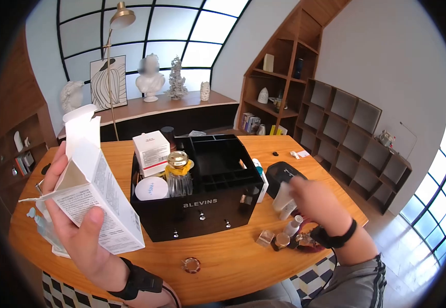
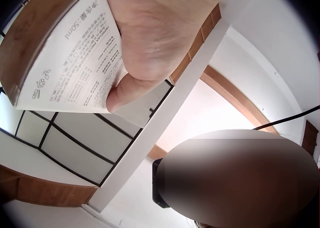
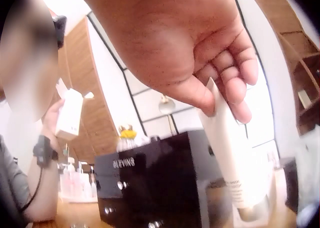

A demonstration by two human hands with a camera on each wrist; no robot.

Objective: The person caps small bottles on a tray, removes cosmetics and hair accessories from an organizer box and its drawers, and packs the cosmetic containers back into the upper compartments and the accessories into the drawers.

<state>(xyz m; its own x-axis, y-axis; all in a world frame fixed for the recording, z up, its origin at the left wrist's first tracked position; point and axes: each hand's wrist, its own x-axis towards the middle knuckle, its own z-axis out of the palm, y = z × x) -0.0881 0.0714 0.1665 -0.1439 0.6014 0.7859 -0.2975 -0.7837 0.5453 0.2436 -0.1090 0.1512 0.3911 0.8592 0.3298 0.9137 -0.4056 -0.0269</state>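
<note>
My left hand (image 1: 76, 241) grips a white carton (image 1: 105, 205) with its thumb across the printed front and its fingers behind. The carton's top flaps stand open, and its inside shows pale near the mouth. In the right wrist view, my right hand (image 3: 185, 53) pinches a white squeeze tube (image 3: 232, 158) by its flat end, cap downward. The head view shows that hand blurred, right of a glossy black drawer organizer (image 1: 197, 220). Inside the organizer sit a white box (image 1: 152, 149), a round white-lidded jar (image 1: 151, 189) and a glass bottle (image 1: 179, 182) with a yellow ribbon.
Small cosmetic bottles (image 1: 295, 226) stand near the right wrist, with a black case (image 1: 279, 172) behind. A small round glass item (image 1: 191, 265) lies near the front edge of the wooden table (image 1: 223, 262). Pump bottles (image 3: 72, 178) stand on a tray at left.
</note>
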